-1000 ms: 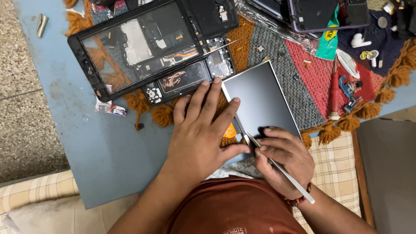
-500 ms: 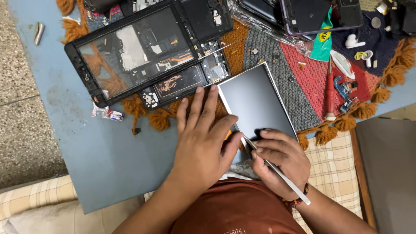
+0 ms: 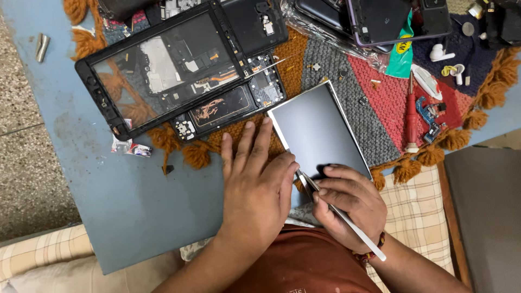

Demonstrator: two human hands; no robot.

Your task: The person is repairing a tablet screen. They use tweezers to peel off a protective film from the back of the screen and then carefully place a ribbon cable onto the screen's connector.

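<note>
At panel point(image 3: 317, 130) edge, right hand point(image 3: 347, 203) closed around white tool point(image 3: 342, 214).

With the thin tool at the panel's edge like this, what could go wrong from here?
1. The thin white-handled metal tool in the right hand points at the near-left corner of the flat grey screen panel; a slip might scratch or crack it.
2. The left hand lies right beside the tip, so a slip could jab a finger.
3. Small loose screws lie on the knitted mat nearby and could be knocked away.
</note>
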